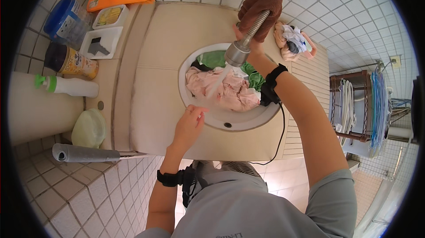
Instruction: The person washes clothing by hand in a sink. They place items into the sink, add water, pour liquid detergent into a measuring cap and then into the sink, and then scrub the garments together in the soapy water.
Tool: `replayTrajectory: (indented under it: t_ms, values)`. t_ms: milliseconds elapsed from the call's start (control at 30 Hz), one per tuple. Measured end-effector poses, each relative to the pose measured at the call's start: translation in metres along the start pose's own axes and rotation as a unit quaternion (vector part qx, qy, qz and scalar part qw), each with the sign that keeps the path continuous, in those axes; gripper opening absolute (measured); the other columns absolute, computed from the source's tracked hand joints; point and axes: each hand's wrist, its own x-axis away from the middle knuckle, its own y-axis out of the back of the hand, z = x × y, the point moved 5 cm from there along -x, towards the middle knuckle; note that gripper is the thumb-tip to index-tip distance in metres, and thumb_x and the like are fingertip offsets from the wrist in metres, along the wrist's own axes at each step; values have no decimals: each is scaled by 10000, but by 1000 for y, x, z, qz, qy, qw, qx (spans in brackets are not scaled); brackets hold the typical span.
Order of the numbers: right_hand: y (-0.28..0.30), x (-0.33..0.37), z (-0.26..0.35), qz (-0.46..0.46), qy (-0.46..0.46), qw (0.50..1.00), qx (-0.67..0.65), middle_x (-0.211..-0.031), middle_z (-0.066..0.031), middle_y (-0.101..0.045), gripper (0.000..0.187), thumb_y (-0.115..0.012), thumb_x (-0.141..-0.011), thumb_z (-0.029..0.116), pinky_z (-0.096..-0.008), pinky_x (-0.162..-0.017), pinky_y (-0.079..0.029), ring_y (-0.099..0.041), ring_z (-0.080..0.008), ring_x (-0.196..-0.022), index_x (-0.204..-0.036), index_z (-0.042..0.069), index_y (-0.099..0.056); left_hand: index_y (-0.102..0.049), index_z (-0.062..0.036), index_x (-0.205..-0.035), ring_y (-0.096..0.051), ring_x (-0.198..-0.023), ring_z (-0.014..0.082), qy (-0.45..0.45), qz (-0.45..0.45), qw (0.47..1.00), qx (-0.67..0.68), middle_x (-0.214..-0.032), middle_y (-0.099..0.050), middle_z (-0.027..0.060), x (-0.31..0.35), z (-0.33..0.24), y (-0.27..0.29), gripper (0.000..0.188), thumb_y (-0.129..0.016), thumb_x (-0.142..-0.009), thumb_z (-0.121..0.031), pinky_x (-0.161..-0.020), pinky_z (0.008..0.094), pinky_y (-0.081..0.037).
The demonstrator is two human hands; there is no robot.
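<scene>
pink cloth [230,89] heaped in basin [182,85] set into worktop [159,83], below metal spout [237,54], likely so water stream [215,88] wets it. left hand [189,125] beside stream, grip empty, fingers loosely curled, perhaps feeling flow. right hand [255,48] behind spout, below brown fabric [256,1]; grip partly hidden, cannot tell whether closed.

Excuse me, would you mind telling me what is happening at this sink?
Water runs from the metal faucet into a white basin heaped with pink and green laundry. The person's right hand reaches behind the faucet, by a brown cloth; its grip is hidden. The left hand, seemingly empty, hovers by the basin's front-left rim.
</scene>
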Motion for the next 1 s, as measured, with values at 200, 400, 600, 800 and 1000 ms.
replayTrajectory:
  t_ms: [200, 400, 600, 800, 1000]
  values:
    - [7, -4, -1, 122, -242, 848, -455, -1260, -47, -466, 397, -417, -925, 199, -318, -1010, -310, -396, -186, -1199, -1296, 86, -334, -575, -89, -1000, -570, -735, 230, -9, 2, 1000, -6, -918, -521, 94, 0, 5, 13, 165, -495, -858, -63, -662, 310, -465]
    - [56, 0, -2, 161, -35, 961, 222, -1064, -59, -576, 418, -577, -799, 197, -356, -676, -392, -567, -171, -875, -1209, 161, -501, -587, -57, -995, -509, -737, 185, 5, 42, 999, 1, -840, -490, 94, -5, 0, 7, 192, -495, -834, -7, -684, 279, -430]
    - [80, 21, 31, 174, -33, 978, 114, -1274, -67, -438, 377, -549, -774, 182, -409, -752, -383, -472, -236, -1053, -1134, 73, -533, -587, -59, -996, -499, -724, 172, -43, 43, 998, -25, -854, -480, 86, 2, -5, -11, 196, -491, -834, -4, -677, 270, -425]
    - [171, 145, 53, 96, -2, 991, -90, -1031, -68, -534, 248, -593, -717, 157, -385, -831, -371, -503, -228, -951, -953, 80, -596, -586, -96, -1016, -554, -723, 196, -58, 114, 991, -34, -917, -494, 83, 13, -36, -62, 198, -510, -843, -36, -653, 293, -458]
    - [315, 310, 8, 115, -299, 920, -226, -793, -82, -473, 129, -587, -667, 35, -376, -669, -398, -491, -264, -777, -718, 61, -472, -586, -55, -819, -530, -670, 187, -155, 245, 954, -79, -805, -509, 66, 51, -106, -164, 69, -593, -804, -122, -574, 302, -422]
